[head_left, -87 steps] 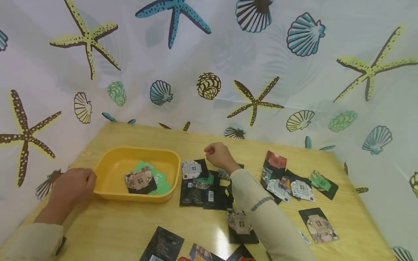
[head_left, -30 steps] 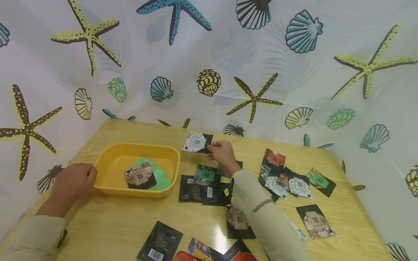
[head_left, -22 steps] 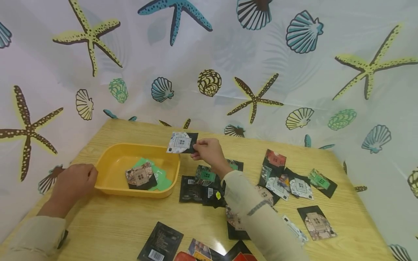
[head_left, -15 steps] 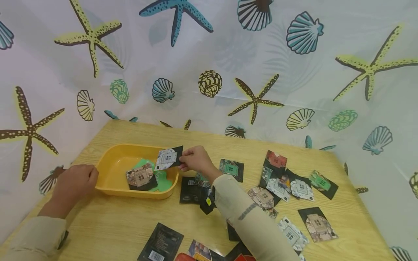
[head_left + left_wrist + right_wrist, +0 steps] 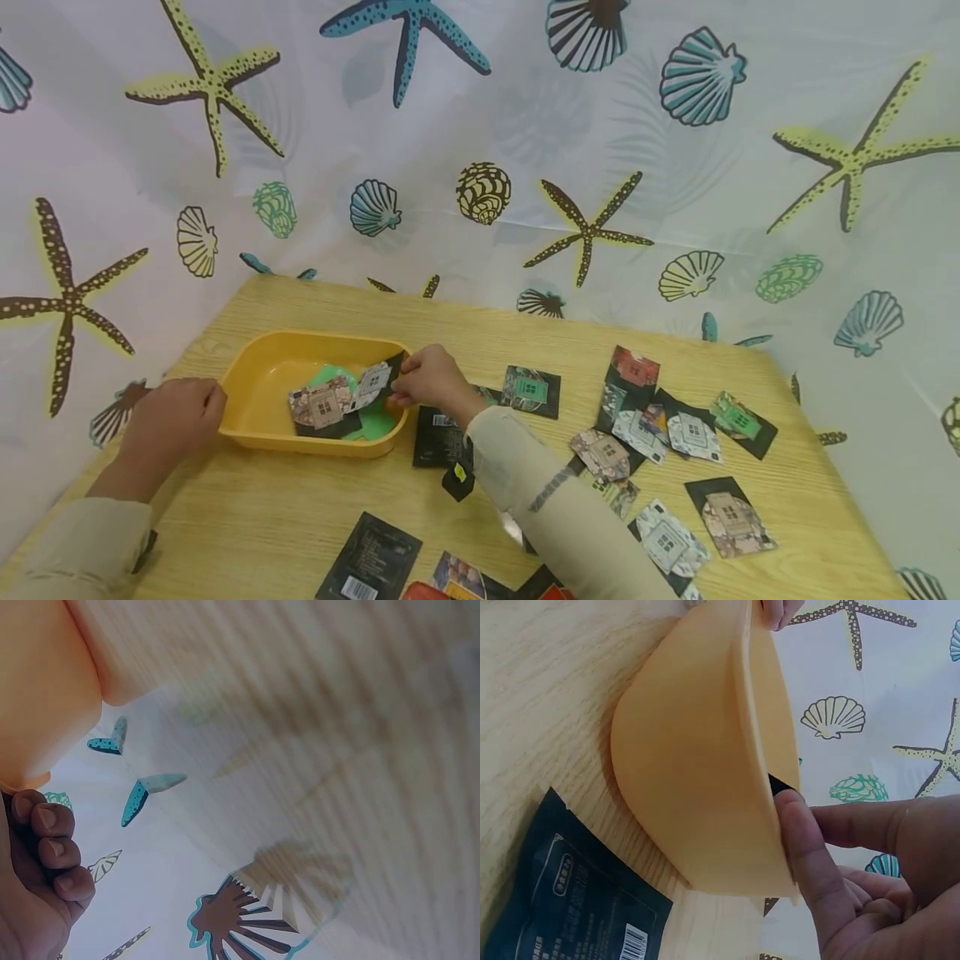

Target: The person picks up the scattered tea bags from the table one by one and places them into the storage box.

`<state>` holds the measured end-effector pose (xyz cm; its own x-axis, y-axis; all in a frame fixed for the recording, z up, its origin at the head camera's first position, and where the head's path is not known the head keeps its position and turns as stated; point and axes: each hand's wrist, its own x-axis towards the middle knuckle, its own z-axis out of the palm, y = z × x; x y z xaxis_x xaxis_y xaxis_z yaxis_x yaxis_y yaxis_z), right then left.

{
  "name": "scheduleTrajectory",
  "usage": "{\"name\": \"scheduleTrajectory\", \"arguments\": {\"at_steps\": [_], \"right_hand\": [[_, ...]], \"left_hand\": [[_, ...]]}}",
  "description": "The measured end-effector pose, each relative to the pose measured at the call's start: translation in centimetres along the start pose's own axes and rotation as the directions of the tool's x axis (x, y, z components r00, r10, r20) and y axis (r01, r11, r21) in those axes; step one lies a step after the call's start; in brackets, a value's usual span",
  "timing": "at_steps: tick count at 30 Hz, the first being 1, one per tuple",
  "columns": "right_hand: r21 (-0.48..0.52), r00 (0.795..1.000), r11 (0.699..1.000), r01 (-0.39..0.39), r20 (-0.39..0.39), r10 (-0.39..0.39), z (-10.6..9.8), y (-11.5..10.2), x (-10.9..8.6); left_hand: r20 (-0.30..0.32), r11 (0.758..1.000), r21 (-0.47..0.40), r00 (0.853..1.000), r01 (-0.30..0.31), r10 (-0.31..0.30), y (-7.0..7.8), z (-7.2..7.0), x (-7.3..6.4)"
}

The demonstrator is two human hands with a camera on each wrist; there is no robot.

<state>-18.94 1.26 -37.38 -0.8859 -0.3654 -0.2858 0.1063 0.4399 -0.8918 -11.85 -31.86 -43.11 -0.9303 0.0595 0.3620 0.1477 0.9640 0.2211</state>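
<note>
A yellow plastic basin [image 5: 315,450] stands on the table at the left, with a brown-and-black sachet [image 5: 324,407] and green leaf-shaped pieces [image 5: 375,423] inside. My right hand [image 5: 433,385] is at the basin's right rim, its thumb and fingers pinching a white-patterned black sachet [image 5: 375,382] that tilts down into the basin. In the right wrist view only a black corner of that sachet [image 5: 778,784] shows above the rim. My left hand [image 5: 176,421] grips the basin's left end; in the left wrist view its fingers [image 5: 56,817] curl by the rim.
Dark sachets [image 5: 438,437] lie just right of the basin, beside a green-labelled one [image 5: 531,390]. More sachets [image 5: 693,435] are spread at the right, and a barcoded one [image 5: 369,554] lies in front. A shell-and-starfish cloth [image 5: 450,250] hangs behind the wooden table [image 5: 247,517].
My right hand picked the white-patterned sachet up from the pile right of the basin, carried it left and lowered it over the basin's right rim. The left hand stayed put.
</note>
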Motion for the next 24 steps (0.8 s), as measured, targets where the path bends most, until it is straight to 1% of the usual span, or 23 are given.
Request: {"name": "scheduleTrajectory", "arguments": {"at_steps": [3,6,9,10,12,16,18,20,21,22,23,24], "right_hand": [[-0.057,1.0,0.998,0.013,0.012,-0.012,-0.2,-0.3,-0.4],[-0.07,0.999,0.997,0.028,0.02,-0.026,-1.0,-0.7,-1.1],[-0.058,0.999,0.998,0.033,0.02,-0.032,-2.4,-1.2,-1.6],[-0.036,0.999,0.999,0.03,0.014,-0.029,-3.0,-1.3,-1.6],[-0.034,0.999,0.999,0.035,-0.001,-0.035,-4.2,-1.3,-1.8],[-0.065,0.999,0.997,0.029,-0.042,-0.032,-6.6,-0.6,-2.0],[-0.132,0.997,0.991,0.014,-0.072,-0.024,-7.5,0.2,-2.1],[-0.244,0.996,0.97,0.0,-0.089,-0.023,-8.3,1.4,-2.0],[-0.311,0.996,0.95,-0.003,-0.087,-0.025,-8.6,2.1,-1.8],[-0.375,0.996,0.927,-0.008,-0.083,-0.025,-8.8,2.8,-1.7],[-0.441,0.997,0.898,-0.006,-0.074,-0.03,-9.0,3.6,-1.6],[-0.49,0.998,0.871,-0.002,-0.061,-0.032,-9.1,4.3,-1.5]], "left_hand": [[0.003,1.0,-0.004,1.0,0.006,-0.006,0.1,0.0,0.0],[0.006,1.0,-0.006,1.0,0.01,-0.01,0.1,0.0,-0.1],[0.014,1.0,0.004,1.0,0.016,-0.016,0.0,0.1,0.0],[0.018,1.0,0.004,1.0,0.02,-0.02,0.0,0.0,0.0],[0.031,0.999,0.008,0.999,0.031,-0.032,0.0,0.0,0.0],[0.057,0.999,-0.001,0.997,0.049,-0.049,0.0,-0.1,0.1],[0.061,0.999,-0.004,0.997,0.052,-0.051,0.0,-0.1,0.1],[0.062,0.999,-0.006,0.997,0.053,-0.053,0.1,-0.1,0.2],[0.061,0.999,-0.007,0.997,0.054,-0.054,0.1,-0.1,0.2],[0.061,0.999,-0.007,0.997,0.054,-0.053,0.1,-0.1,0.3],[0.059,0.999,-0.008,0.997,0.054,-0.053,0.1,-0.1,0.3],[0.059,0.999,-0.009,0.997,0.053,-0.053,0.1,-0.1,0.3]]}}
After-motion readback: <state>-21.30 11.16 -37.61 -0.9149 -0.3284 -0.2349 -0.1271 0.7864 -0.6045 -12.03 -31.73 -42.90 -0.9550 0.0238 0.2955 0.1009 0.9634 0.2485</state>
